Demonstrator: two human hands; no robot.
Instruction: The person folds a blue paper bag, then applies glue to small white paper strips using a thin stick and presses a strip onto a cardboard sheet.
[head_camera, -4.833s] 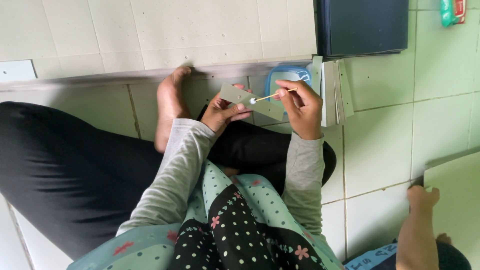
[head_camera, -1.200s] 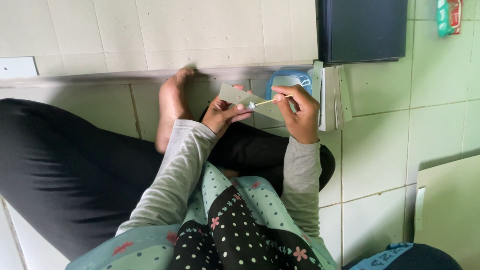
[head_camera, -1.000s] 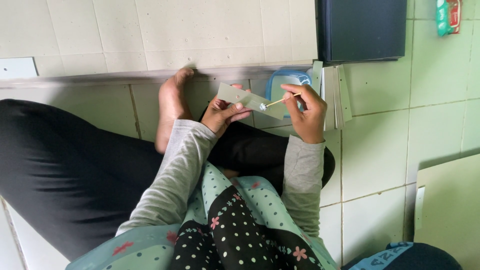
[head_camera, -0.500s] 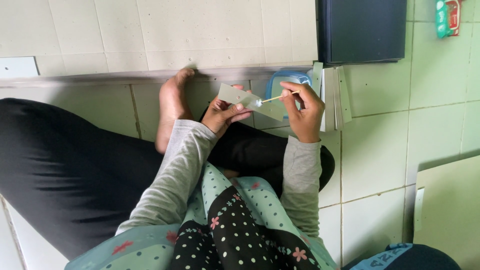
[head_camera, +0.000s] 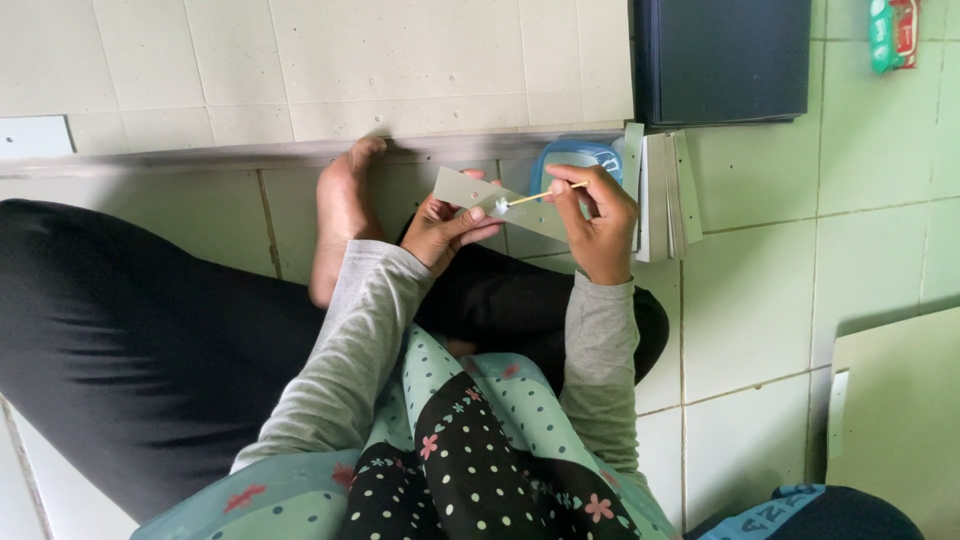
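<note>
I sit cross-legged on a tiled floor. My left hand (head_camera: 443, 229) grips a thin grey-green card strip (head_camera: 470, 189) by its lower edge. My right hand (head_camera: 598, 220) pinches a wooden stick with a white cotton tip (head_camera: 528, 198); the tip rests on the strip's face near its middle. Both arms wear grey sleeves. Just behind my right hand lies a blue-rimmed round container (head_camera: 575, 156), partly hidden by my fingers.
A stack of pale card strips (head_camera: 662, 190) lies right of my hand. Dark blue sheets (head_camera: 720, 60) sit above it. A large pale board (head_camera: 900, 420) is at the right edge, a green packet (head_camera: 892, 32) top right. My bare foot (head_camera: 342, 215) rests by the wall.
The cotton tip has shifted slightly along the strip while my right hand moved a little. Another person's arm seen at lower right earlier has gone from view.
</note>
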